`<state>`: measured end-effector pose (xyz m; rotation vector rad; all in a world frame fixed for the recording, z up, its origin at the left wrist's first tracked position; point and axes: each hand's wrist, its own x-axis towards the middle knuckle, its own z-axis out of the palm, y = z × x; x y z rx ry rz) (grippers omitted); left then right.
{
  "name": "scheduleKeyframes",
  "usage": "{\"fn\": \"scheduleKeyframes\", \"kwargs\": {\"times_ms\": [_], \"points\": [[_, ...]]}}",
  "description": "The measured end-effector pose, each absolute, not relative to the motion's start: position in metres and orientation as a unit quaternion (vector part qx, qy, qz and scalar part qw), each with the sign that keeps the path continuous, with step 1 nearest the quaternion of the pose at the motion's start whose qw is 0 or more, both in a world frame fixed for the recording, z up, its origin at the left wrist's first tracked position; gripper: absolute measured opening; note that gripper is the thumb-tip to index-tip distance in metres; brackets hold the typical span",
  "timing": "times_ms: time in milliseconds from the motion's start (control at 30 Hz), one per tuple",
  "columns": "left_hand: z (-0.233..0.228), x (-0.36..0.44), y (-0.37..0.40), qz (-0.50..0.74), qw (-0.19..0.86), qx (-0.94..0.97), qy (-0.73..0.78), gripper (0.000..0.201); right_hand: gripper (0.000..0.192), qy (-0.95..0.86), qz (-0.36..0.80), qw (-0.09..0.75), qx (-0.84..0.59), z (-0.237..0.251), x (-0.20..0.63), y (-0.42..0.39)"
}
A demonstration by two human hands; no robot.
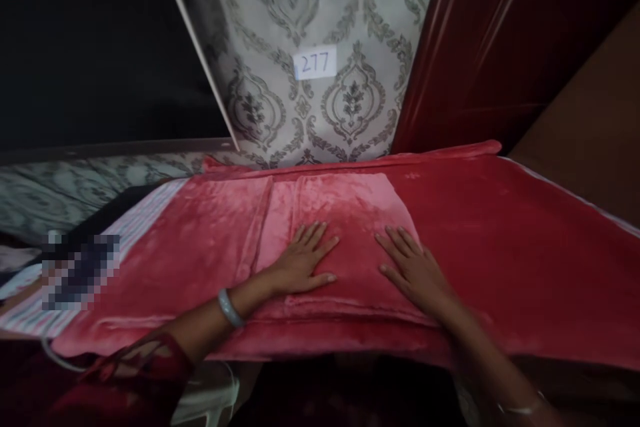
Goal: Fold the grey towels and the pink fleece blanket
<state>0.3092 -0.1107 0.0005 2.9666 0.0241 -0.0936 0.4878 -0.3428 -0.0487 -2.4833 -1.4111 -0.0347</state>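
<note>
A red plush blanket (pixel 500 247) is spread over a table, and part of it is folded into a lighter pinkish-red layered panel (pixel 345 203) in the middle. On the left of that panel my left hand (pixel 303 260) lies flat, fingers spread, with a pale bangle on the wrist. My right hand (pixel 407 267) rests flat near the panel's right edge, its fingers also apart. Both palms face down on the plush, and neither hand grips anything. Folded edges run along the panel's left side and its front.
A striped cloth (pixel 150 213) shows at the left, with a pixelated dark object (pixel 83 273) on it. Behind stand a large black screen (pixel 100 47), a patterned wall (pixel 300 113) with a paper reading 277 (pixel 315 63), and a dark red panel (pixel 480 47). A white stool (pixel 210 393) is below.
</note>
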Motion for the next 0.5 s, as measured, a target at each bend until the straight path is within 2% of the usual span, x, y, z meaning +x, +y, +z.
{"fn": "scheduleKeyframes", "kwargs": {"times_ms": [100, 233, 367, 433, 500], "points": [[0.009, 0.296, -0.113, -0.044, 0.123, 0.991, 0.007, 0.081, 0.06, -0.495, -0.04, 0.154, -0.854, -0.06, 0.491, -0.343], [0.025, 0.268, -0.106, -0.011, 0.138, 0.989, 0.052, 0.057, 0.06, -0.502, -0.066, 0.158, -0.848, -0.07, 0.494, -0.341], [0.037, 0.242, -0.08, 0.037, -0.001, 0.967, 0.253, 0.039, 0.06, -0.503, -0.073, 0.157, -0.846, -0.073, 0.496, -0.341], [0.037, 0.235, -0.068, 0.01, -0.057, 0.942, 0.33, 0.038, 0.06, -0.503, -0.074, 0.159, -0.846, -0.074, 0.496, -0.342], [0.033, 0.231, -0.061, -0.014, -0.066, 0.931, 0.36, 0.04, 0.06, -0.501, -0.077, 0.159, -0.847, -0.074, 0.496, -0.342]]}}
